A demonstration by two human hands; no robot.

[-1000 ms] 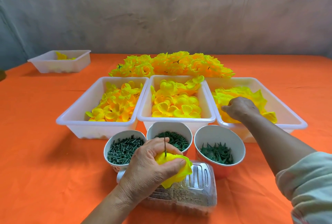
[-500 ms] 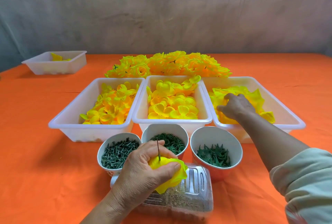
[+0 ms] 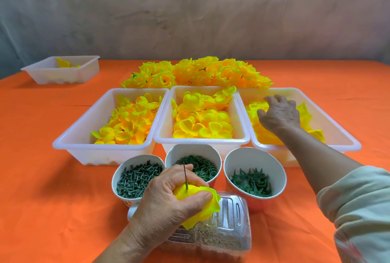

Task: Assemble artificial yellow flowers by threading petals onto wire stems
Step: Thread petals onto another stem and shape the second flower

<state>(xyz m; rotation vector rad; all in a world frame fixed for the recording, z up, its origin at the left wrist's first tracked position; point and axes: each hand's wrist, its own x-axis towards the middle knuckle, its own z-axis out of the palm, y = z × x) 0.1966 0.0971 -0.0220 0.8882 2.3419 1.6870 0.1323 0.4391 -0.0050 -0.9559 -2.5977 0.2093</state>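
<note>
Clear box: a clear ribbed plastic box [image 3: 234, 218] of brownish grains is seen nearest, on the orange tablecloth [image 3: 52, 210]
Left hand: the left hand [image 3: 168, 197] is held just above that box; its fingers and thumb are curled tightly round a bunched yellow fabric petal [image 3: 200, 205]
Stem: a thin dark wire stem [image 3: 185, 175] is seen passing through the petal, its tip standing upright above the knuckles
Cups: three white round cups are set in a row behind; dark green pegs are held in the left cup [image 3: 135, 160], green rings in the middle cup [image 3: 192, 149], green star-shaped pieces in the right cup [image 3: 251, 159]
Tubs: loose yellow petals are kept in the left tub [image 3: 101, 155], middle tub [image 3: 202, 142] and right tub [image 3: 337, 136] (all white, rectangular, plastic)
Right hand: the right hand [image 3: 278, 115] is laid on the right tub's petals, fingers spread
Far: a heap of finished yellow flowers [image 3: 196, 72] is piled behind; a small white tub [image 3: 63, 77] is set well apart, far left
</note>
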